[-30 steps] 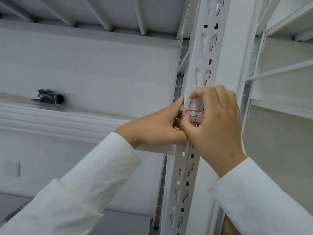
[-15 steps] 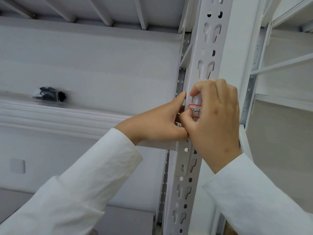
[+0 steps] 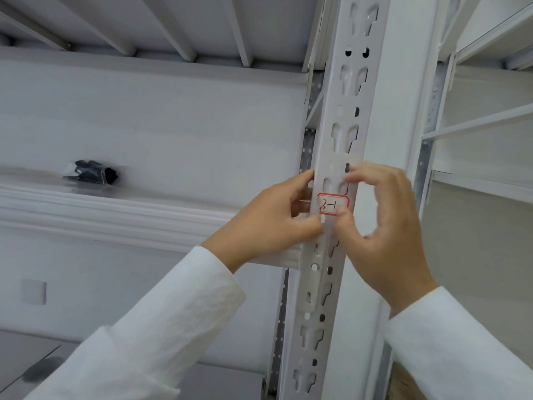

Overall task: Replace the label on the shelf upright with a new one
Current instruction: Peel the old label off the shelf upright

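Observation:
A white perforated shelf upright [image 3: 347, 111] runs from top to bottom in the middle of the head view. A small white label [image 3: 332, 202] with a red border and handwritten "3-1" lies flat on its front face. My left hand [image 3: 274, 223] grips the upright's left edge, its thumb tip just below the label's lower left corner and its fingers behind the post. My right hand [image 3: 386, 235] is spread, with the thumb pressing the label's lower right corner and the index fingertip on the post above the label.
A white shelf beam [image 3: 115, 215] joins the upright at left, with a black bundled object [image 3: 92, 172] on the shelf behind it. Another shelf deck hangs overhead. A second white rack [image 3: 476, 122] stands to the right.
My right hand has spread apart and shifted right, uncovering the whole label. My left thumb has slid down below the label. The view has tilted slightly.

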`<state>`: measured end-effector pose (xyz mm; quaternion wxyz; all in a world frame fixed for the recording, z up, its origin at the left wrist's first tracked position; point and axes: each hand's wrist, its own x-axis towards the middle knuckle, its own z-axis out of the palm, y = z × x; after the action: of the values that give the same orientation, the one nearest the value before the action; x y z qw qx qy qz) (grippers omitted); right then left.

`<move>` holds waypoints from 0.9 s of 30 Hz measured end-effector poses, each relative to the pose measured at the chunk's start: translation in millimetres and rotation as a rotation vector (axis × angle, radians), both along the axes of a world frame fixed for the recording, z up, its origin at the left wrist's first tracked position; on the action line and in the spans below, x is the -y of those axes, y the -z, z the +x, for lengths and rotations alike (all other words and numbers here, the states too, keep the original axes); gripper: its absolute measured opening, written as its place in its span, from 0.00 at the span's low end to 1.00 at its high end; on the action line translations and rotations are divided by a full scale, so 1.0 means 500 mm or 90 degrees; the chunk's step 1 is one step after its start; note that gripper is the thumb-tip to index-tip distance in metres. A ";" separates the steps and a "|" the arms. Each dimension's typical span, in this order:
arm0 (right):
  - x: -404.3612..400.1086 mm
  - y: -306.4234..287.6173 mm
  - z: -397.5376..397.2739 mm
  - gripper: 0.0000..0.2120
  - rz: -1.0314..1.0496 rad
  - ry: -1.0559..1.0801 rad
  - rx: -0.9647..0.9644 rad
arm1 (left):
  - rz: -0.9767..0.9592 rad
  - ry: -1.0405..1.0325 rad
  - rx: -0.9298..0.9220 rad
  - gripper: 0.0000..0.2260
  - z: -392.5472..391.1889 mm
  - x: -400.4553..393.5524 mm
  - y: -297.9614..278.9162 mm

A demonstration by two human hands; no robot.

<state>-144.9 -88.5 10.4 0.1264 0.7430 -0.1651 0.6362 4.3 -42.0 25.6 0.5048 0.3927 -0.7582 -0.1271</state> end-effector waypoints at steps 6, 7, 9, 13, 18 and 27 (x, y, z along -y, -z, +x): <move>0.018 -0.034 -0.022 0.17 0.559 -0.307 0.178 | -0.178 -0.177 -0.288 0.06 -0.024 -0.016 0.032; 0.017 -0.043 -0.018 0.16 0.619 -0.347 0.151 | -0.188 -0.199 -0.285 0.07 -0.031 -0.017 0.033; 0.011 -0.045 0.000 0.17 0.633 -0.356 0.074 | -0.182 -0.233 -0.271 0.06 -0.043 -0.018 0.030; 0.004 -0.031 0.022 0.12 0.559 -0.314 0.058 | -0.122 -0.294 -0.270 0.08 -0.055 -0.012 0.012; 0.008 -0.030 0.018 0.10 0.551 -0.306 0.060 | -0.113 -0.409 -0.217 0.07 -0.070 -0.020 0.003; 0.010 -0.026 0.021 0.12 0.539 -0.319 0.075 | -0.145 -0.566 -0.129 0.06 -0.105 -0.029 0.021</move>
<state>-134.4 -93.5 23.4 -0.3527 0.7086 -0.2323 0.5652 -48.4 -27.3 14.9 0.6218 0.6069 -0.4724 0.1481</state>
